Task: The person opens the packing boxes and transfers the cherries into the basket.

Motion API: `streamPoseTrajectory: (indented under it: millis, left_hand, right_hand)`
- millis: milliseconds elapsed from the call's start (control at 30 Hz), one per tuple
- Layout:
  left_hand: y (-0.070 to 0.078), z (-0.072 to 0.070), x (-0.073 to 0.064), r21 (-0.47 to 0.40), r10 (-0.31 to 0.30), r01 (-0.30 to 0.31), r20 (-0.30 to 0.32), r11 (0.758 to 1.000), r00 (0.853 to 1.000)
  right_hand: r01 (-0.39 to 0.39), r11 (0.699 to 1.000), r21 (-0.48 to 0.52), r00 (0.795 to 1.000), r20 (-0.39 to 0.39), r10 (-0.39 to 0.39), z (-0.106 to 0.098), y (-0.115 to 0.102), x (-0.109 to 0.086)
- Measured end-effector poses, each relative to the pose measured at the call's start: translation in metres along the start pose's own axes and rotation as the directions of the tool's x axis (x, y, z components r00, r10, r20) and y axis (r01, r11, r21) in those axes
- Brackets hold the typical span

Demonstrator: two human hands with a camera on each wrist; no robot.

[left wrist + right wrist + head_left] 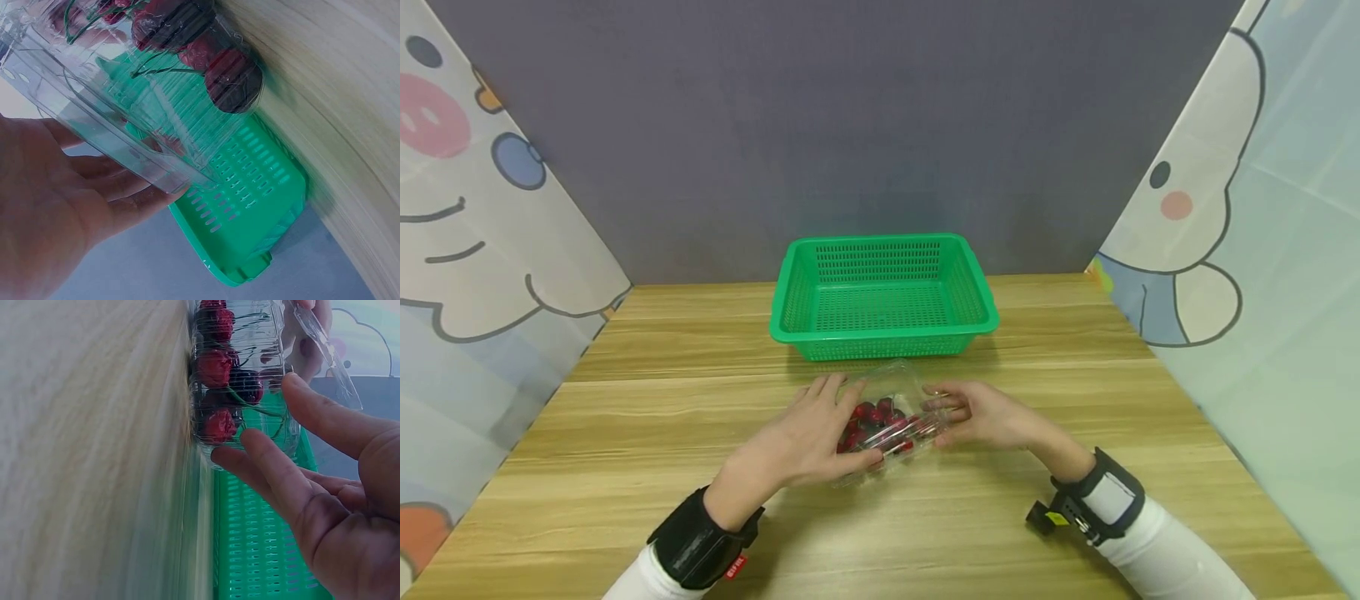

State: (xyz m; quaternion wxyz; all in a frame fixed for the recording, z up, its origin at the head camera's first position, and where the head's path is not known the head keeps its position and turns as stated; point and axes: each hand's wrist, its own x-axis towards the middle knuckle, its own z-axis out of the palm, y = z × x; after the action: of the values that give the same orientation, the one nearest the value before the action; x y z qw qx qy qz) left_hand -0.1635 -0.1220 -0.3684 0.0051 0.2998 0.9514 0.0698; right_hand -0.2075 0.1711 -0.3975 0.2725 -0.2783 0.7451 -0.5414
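Observation:
A clear plastic clamshell box (891,383) stands on the table, tilted in the head view, with red cherries (880,414) and green stems inside. My left hand (797,437) holds the box's left side, thumb along the near side and fingers over the far side. In the right wrist view, a clear lid flap (328,356) stands raised beside that hand. At the box's right end is my right hand (988,414); in the right wrist view its fairly straight fingers (275,462) touch the side and its thumb lies near the rim.
Just behind the box stands a green perforated plastic basket (883,335) with nothing in it. A grey panel (880,125) rises behind the wooden table (625,400). Cartoon-printed sheets (1247,250) flank the table on both sides.

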Motion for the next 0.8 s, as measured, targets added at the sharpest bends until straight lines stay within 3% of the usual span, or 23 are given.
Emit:
streamPoseTrajectory:
  millis: [367, 700, 800]
  left_hand:
    - [0.0004, -0.0008, 0.0007, 0.011, -0.017, 0.016, 0.027, 1.000, 1.000]
    - [0.0000, 0.0009, 0.0025, 0.115, 0.074, -0.066, -0.066, 0.991, 0.995]
    - [-0.0001, -0.0003, 0.0032, 0.129, 0.086, -0.078, -0.055, 0.989, 0.995]
  right_hand:
    - [0.000, 1.000, 0.022, 1.000, 0.017, 0.000, -0.0004, -0.0003, -0.0003]
    - [-0.010, 1.000, 0.026, 1.000, 0.013, 0.010, -0.0005, -0.0001, -0.0004]
    - [-0.014, 1.000, 0.005, 1.000, 0.003, 0.014, -0.0007, -0.0008, -0.0006]
